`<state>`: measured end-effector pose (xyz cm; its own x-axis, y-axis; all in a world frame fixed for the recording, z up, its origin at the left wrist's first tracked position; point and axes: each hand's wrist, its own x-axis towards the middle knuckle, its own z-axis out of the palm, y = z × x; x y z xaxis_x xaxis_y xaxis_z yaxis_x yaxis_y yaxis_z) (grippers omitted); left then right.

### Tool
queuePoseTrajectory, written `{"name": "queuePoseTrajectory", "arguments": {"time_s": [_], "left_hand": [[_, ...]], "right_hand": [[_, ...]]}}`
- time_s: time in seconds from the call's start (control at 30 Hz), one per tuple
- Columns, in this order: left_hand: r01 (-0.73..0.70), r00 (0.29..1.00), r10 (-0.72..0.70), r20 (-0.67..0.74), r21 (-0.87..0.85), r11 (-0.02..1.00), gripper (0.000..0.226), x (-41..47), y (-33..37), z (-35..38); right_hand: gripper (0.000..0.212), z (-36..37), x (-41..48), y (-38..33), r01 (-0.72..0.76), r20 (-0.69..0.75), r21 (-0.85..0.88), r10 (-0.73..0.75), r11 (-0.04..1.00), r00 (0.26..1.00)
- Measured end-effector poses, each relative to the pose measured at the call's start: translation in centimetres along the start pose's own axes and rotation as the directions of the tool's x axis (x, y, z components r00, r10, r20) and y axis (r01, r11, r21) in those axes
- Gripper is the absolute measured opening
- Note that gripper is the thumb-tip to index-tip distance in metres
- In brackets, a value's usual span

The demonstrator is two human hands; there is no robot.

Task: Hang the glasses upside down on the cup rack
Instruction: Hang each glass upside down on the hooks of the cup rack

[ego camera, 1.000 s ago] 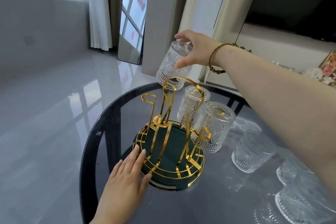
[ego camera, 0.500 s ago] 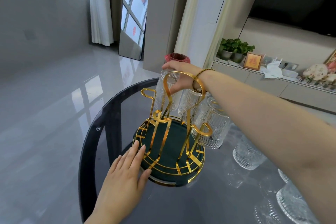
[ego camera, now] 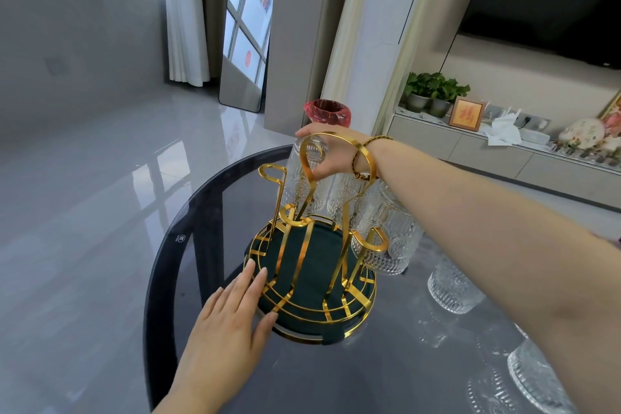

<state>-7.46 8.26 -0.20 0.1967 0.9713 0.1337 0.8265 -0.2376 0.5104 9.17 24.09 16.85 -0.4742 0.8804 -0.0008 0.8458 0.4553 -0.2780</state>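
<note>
Rack [ego camera: 312,279] steadied by my left hand [ego camera: 232,309], fingers spread flat against its near rim so it won't slide on table [ego camera: 386,363]. My right hand [ego camera: 331,158] grips upturned glass [ego camera: 304,175] by its base, seating it over far hook. Glass clear, ribbed, mouth down, beside two hung ones.

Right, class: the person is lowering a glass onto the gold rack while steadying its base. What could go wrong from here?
1. The held glass sits close to the hung glasses; a sideways nudge could knock them together and chip them.
2. The right hand grips only the top; the ribbed glass might slip.
3. If the left hand lets go of the rack, the one-sided load could tip it.
</note>
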Motion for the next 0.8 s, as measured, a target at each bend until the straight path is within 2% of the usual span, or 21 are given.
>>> {"name": "queuePoseTrajectory", "arguments": {"time_s": [0.13,0.17,0.23,0.27,0.6,0.8], "left_hand": [[0.01,1.0,-0.01,0.009,0.021,1.0,0.096,0.1,0.1,-0.1],[0.007,1.0,-0.007,0.004,0.007,1.0,0.088,0.1,0.2,-0.1],[-0.003,1.0,0.003,-0.012,-0.003,1.0,0.058,0.2,0.1,0.2],[0.006,1.0,-0.006,-0.017,-0.008,1.0,0.056,0.2,0.1,0.3],[-0.004,1.0,0.003,-0.018,-0.029,1.0,0.058,0.2,0.0,0.4],[0.001,0.999,-0.002,-0.04,-0.031,1.0,0.058,0.1,0.0,0.3]], "right_hand": [[0.074,0.0,-0.2,0.0,0.015,0.002,0.002,-0.015,1.0,1.0],[0.074,0.0,-0.2,-0.1,0.018,0.0,-0.003,-0.018,1.0,1.0],[0.074,0.1,-0.1,-0.1,0.018,-0.011,0.007,-0.018,1.0,1.0],[0.075,0.2,-0.1,-0.1,0.017,-0.017,0.02,-0.017,1.0,1.0],[0.077,0.1,0.0,0.1,0.021,-0.024,0.037,-0.02,0.999,1.0],[0.08,-1.4,-1.2,0.5,-0.064,-0.063,0.035,0.066,0.997,0.996]]}}
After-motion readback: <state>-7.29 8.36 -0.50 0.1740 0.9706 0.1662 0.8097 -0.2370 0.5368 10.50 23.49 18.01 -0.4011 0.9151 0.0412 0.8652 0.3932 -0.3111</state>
